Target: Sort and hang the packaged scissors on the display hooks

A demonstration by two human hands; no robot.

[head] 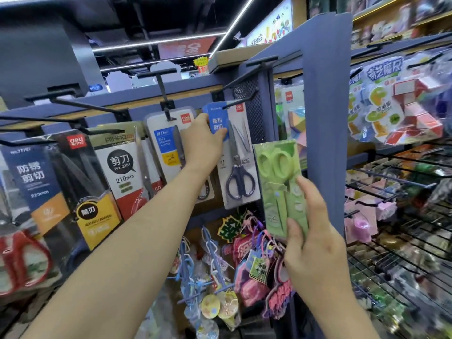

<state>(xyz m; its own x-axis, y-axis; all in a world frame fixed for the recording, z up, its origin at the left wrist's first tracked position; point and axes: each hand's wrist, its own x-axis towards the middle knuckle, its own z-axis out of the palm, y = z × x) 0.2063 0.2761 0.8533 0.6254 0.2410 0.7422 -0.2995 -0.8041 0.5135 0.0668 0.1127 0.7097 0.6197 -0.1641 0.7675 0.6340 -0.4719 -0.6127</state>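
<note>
Right hand pinches green scissors pack upright; outstretched left hand grips blue pack

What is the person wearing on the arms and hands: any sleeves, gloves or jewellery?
Nothing that shows. The left hand and right hand are ungloved, with no ring, watch or bracelet in sight. The left forearm and right forearm are uncovered down to the picture's edge, so no sleeve is visible. No tattoos or markings show.
</note>
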